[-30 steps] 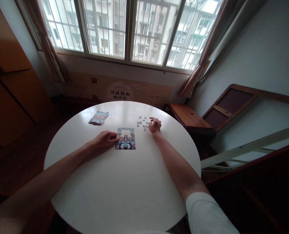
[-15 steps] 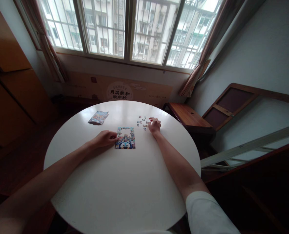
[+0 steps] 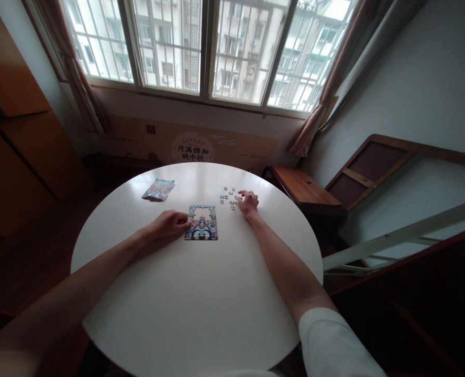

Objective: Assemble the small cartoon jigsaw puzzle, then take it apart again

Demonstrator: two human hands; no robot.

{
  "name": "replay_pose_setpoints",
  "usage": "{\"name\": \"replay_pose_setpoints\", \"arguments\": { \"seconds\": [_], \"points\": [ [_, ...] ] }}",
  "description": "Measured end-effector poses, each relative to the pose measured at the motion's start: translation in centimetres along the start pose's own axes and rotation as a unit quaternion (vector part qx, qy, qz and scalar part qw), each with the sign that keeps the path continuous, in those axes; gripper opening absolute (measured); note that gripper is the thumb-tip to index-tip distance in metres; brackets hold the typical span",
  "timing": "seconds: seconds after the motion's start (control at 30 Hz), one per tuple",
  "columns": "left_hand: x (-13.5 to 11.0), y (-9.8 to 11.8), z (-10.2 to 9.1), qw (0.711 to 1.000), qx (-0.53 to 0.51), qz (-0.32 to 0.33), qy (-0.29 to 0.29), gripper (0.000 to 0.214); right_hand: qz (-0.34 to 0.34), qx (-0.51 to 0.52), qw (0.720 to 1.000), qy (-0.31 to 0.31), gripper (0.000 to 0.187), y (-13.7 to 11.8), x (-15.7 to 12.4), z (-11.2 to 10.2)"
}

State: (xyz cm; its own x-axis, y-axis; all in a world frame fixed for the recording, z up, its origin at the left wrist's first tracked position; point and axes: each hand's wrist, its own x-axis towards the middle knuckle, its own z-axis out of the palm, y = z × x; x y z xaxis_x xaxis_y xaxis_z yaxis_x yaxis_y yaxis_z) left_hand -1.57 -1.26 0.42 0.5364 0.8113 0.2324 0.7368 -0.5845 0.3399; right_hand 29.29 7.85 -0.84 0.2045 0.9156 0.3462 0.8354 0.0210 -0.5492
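A small, partly assembled jigsaw puzzle (image 3: pixel 201 233) lies flat on the white table, with a gap in its upper middle and a blue cartoon face along the bottom. My left hand (image 3: pixel 170 223) rests at its left edge, fingers curled and fingertips gripping that edge. To the right of the puzzle, loose jigsaw pieces (image 3: pixel 224 197) are scattered in a small group. Over the right side of this group is my right hand (image 3: pixel 248 202), its fingers bent but apart, with nothing visible in them. Some pieces may be hidden under that hand.
The round white table (image 3: pixel 189 303) stands below a barred window. A crumpled, printed packet (image 3: pixel 159 189) lies at its far left. Beyond the right rim is a brown wooden stool or low table (image 3: pixel 303 184). A long printed cardboard panel (image 3: pixel 232 146) stands behind the table.
My right hand has shifted very slightly to the left above the loose pieces. My left hand and the puzzle stay in place.
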Motion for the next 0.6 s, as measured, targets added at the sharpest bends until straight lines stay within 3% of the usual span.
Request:
{"name": "replay_pose_setpoints", "arguments": {
  "seconds": [0.6],
  "points": [
    [0.06, 0.19, -0.10, 1.000, 0.003, -0.003, -0.005, 0.044, -0.048, -0.010, 0.999, 0.000, 0.028, -0.04, -0.06, 0.10]
  ]
}}
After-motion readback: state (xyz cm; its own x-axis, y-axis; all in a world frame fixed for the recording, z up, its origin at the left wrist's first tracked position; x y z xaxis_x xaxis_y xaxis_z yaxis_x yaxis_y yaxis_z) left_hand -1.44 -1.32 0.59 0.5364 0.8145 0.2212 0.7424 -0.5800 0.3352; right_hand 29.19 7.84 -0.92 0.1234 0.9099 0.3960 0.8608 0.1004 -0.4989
